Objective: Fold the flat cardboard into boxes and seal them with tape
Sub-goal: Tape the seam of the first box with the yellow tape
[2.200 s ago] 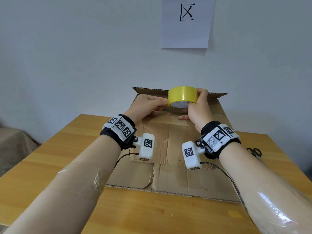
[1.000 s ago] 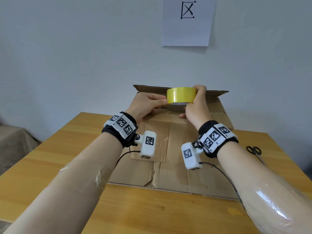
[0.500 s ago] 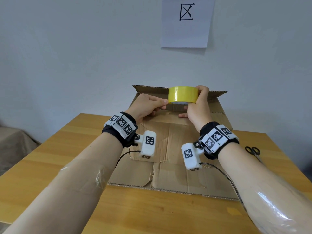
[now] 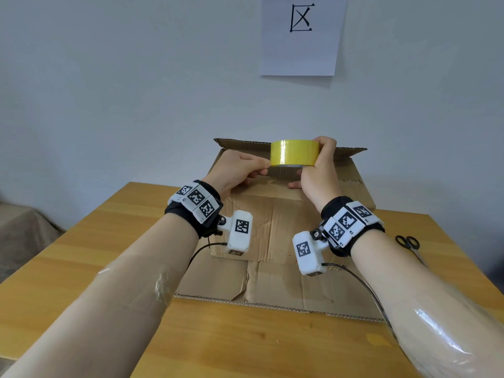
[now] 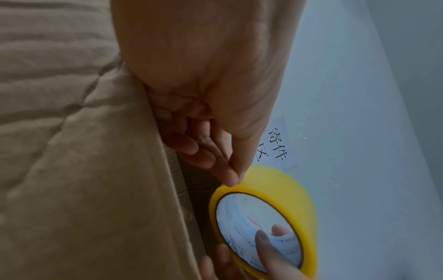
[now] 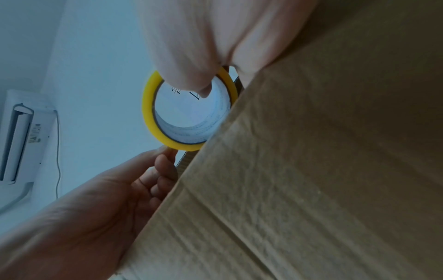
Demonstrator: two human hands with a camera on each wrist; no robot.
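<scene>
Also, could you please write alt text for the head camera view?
Two hands hold a yellow tape roll above a brown cardboard box on a wooden table: the right hand grips it, the left hand pinches its edge. Scissors lie far right.

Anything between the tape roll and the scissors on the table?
Head view: the right hand gripping the yellow tape roll, then the cardboard box side and bare wooden table before the scissors.
</scene>
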